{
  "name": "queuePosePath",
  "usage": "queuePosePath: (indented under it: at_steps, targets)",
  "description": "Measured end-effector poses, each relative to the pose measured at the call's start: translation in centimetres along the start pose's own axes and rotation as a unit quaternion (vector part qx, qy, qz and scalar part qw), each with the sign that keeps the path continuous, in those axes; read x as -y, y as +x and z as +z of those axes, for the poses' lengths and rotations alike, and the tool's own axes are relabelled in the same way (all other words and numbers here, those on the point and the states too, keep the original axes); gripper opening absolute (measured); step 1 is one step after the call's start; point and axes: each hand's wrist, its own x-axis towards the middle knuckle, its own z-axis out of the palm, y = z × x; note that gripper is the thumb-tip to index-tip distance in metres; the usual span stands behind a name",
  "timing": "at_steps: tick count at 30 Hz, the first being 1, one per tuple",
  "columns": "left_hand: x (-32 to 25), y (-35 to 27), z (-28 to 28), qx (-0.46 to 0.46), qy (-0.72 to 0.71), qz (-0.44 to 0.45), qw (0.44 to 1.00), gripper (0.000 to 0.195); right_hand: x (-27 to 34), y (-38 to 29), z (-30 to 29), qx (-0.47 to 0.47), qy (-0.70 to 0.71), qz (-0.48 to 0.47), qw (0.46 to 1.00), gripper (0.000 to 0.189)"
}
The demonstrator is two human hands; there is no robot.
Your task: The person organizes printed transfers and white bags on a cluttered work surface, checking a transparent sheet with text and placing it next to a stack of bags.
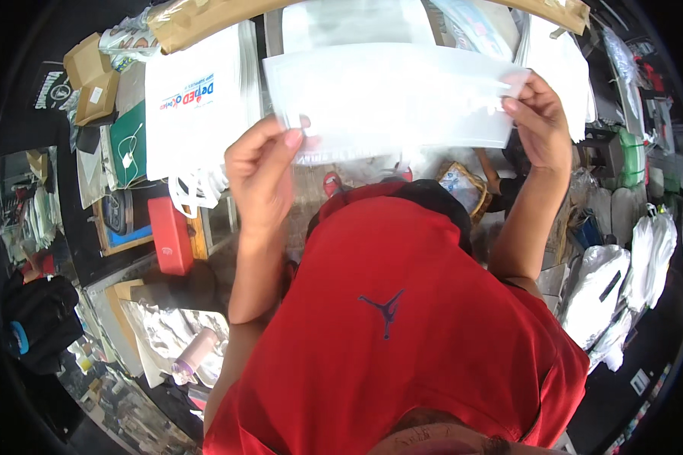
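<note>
A translucent film sheet [395, 96] with overexposed white patches is stretched between my two hands in front of me. My left hand [264, 165] pinches its near left corner between thumb and fingers. At the sheet's right end, my right hand [540, 122] grips the edge in the same way. The sheet hangs slightly bowed, and I cannot tell what is printed on it. Just beyond my left hand lies a stack of white bags [199, 128] with red and blue print, their white handles [196, 190] drooping over the table edge. Behind the sheet is another white surface [356, 25].
A brown-paper-wrapped bar [222, 23] spans the far side. Left are an open cardboard box [94, 85], a green board [128, 142] with a white charger, and a red box [169, 236]. Another person's arm [485, 168] is near a basket [478, 193]. Plastic-wrapped bundles [595, 290] stand right.
</note>
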Motion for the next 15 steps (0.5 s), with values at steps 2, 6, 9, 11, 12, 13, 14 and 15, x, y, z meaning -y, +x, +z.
queuePosePath:
  at_steps: [2, 6, 9, 11, 12, 13, 14, 15]
  targets:
    - [-1.7, -0.3, 0.8, 0.037, 0.020, 0.025, 0.999, 0.015, 1.8, -0.9, 0.0, -0.004, 0.044, -0.035, 0.998, 0.032]
    - [-2.5, -0.5, 1.9, 0.068, 0.011, 0.031, 0.997, 0.020, 3.8, -2.0, -1.5, 0.061, 0.082, -0.099, 0.990, 0.041]
    - [-2.0, 0.1, 2.1, 0.090, 0.015, 0.015, 0.996, 0.023, 4.5, -3.2, -1.5, 0.017, 0.075, -0.108, 0.991, 0.042]
    - [-1.4, 0.6, 2.9, 0.112, 0.015, 0.010, 0.994, 0.027, 4.4, -3.9, -1.9, 0.012, 0.072, -0.116, 0.991, 0.041]
    - [-1.4, 0.9, 4.4, 0.065, -0.049, -0.063, 0.995, 0.026, 4.4, -4.2, -1.9, 0.018, 0.073, -0.119, 0.990, 0.041]
    - [-1.1, 1.3, 5.5, 0.017, -0.112, -0.137, 0.984, 0.024, 4.4, -4.4, -2.0, 0.029, 0.062, -0.114, 0.991, 0.039]
    - [-0.4, 1.7, 5.8, 0.024, -0.114, -0.141, 0.983, 0.024, 4.5, -4.8, -2.1, 0.022, 0.059, -0.116, 0.991, 0.039]
    - [0.5, 2.3, 6.2, 0.105, -0.137, -0.153, 0.973, 0.021, 4.5, -5.1, -2.2, 0.022, 0.053, -0.102, 0.993, 0.038]
